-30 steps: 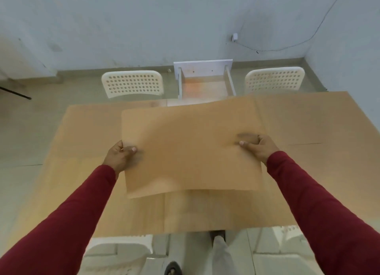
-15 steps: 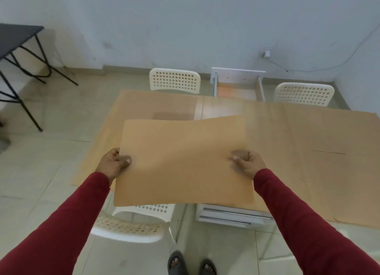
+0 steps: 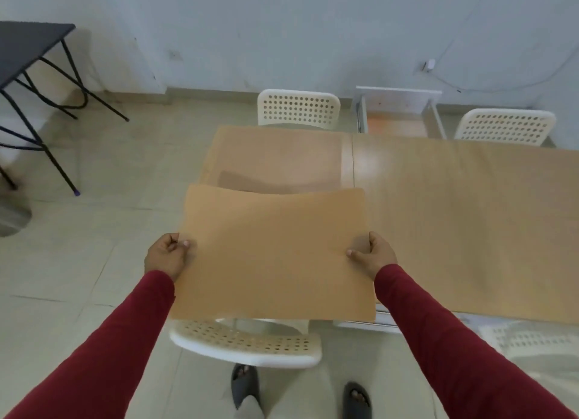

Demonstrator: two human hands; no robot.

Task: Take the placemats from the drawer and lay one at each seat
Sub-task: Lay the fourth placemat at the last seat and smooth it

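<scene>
Tan placemat (image 3: 275,255) between left hand (image 3: 166,255) and right hand (image 3: 374,254), above white chair (image 3: 247,345) at table (image 3: 454,215)

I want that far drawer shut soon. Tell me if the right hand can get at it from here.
Probably not. The right hand grips the placemat, and the open drawer lies beyond the table.

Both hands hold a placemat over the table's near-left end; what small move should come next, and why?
Probably lower the placemat flat onto the table in front of the near chair. The left hand and right hand hold it by its side edges, above that seat's spot.
</scene>
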